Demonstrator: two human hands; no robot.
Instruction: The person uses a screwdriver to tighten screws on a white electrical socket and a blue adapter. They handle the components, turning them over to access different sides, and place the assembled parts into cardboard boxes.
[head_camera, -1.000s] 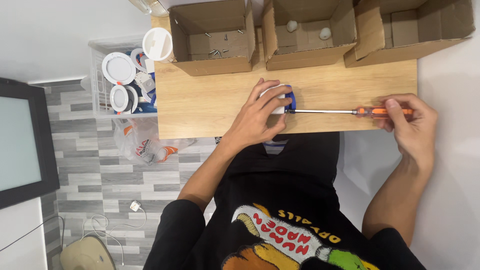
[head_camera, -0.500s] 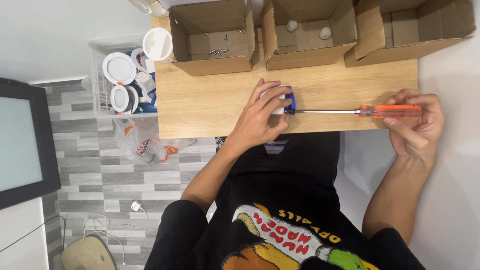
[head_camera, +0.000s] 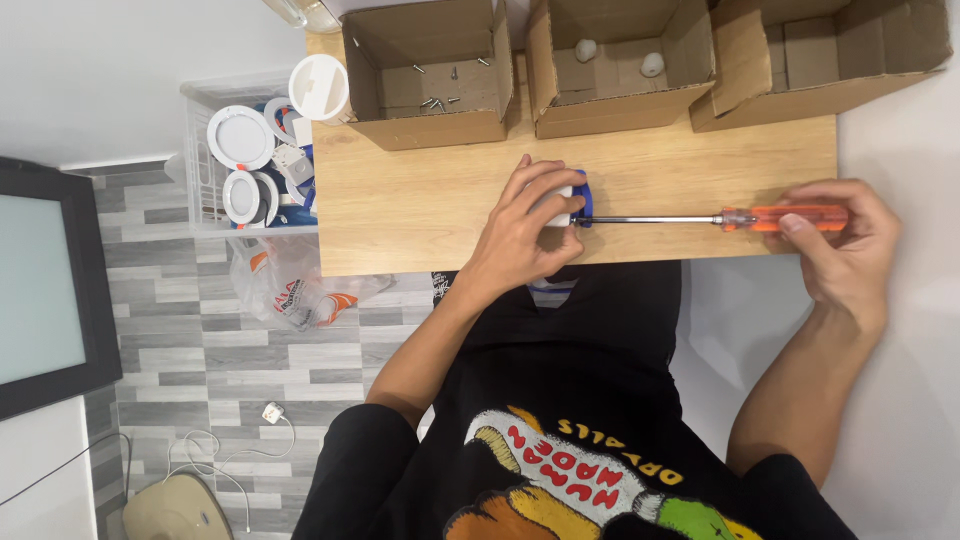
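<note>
The left hand (head_camera: 525, 235) lies palm-down on the wooden table (head_camera: 420, 200), its fingers curled and clamped over a small white and blue part (head_camera: 572, 200), which sits near the middle of the table just inside its near edge. At three o'clock from that hand, the right hand (head_camera: 835, 240) wraps its fingers and thumb closed round the orange handle of a screwdriver (head_camera: 720, 217). The tool lies level along the near edge, and the tip of its steel shaft meets the blue side of the part.

Farther off, three open cardboard boxes stand in a row along the far edge. At eleven o'clock from the left hand, the left box (head_camera: 425, 125) holds a scatter of small dark screws (head_camera: 432, 100) on its floor. At one o'clock, the middle box (head_camera: 615, 115) holds two small white rounded pieces (head_camera: 652, 64), set apart from one another. Beyond the right hand, at twelve o'clock from it, the right box (head_camera: 800, 95) shows only cardboard flaps; whatever may lie deeper in it cannot be told.

At ten o'clock from the left hand, off the table's end, a clear plastic crate (head_camera: 200, 150) on the floor holds round white lamp discs (head_camera: 240, 137) and odd blue and white bits. Below it, at eight o'clock, lies a crumpled plastic bag (head_camera: 290, 290) on grey floor planks.
</note>
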